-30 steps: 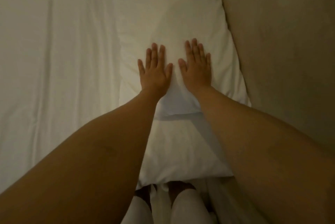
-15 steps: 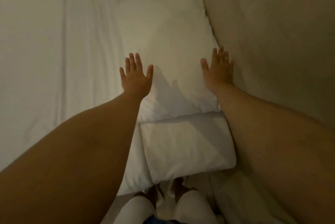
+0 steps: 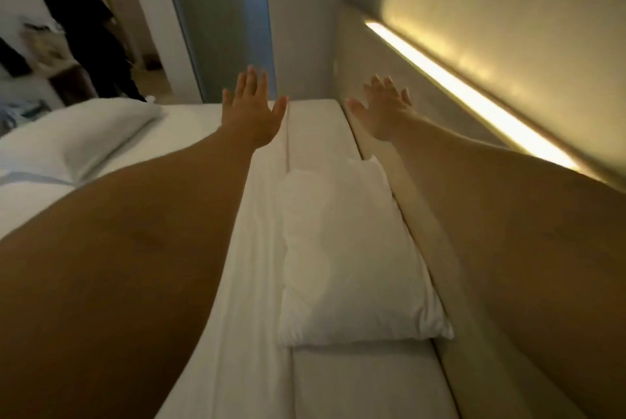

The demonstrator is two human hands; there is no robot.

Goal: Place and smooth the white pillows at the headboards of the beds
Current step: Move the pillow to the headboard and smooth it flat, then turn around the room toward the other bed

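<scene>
A white pillow (image 3: 352,259) lies flat on the white bed sheet (image 3: 257,283), its long side against the padded headboard (image 3: 440,249) on the right. Both my arms stretch forward above it. My left hand (image 3: 252,113) is raised in the air with fingers spread, holding nothing, past the pillow's far end. My right hand (image 3: 382,113) is also spread and empty, up near the headboard's face. A second white pillow (image 3: 84,134) rests on the bed at the far left.
A lit strip light (image 3: 467,93) runs along the top of the headboard. A person in dark clothes (image 3: 91,32) stands in the doorway at the back left, beside a grey wall panel (image 3: 220,12).
My hands have left the pillow, spread apart and risen into the air. The view has tilted up from the pillow to the far end of the bed and the room.
</scene>
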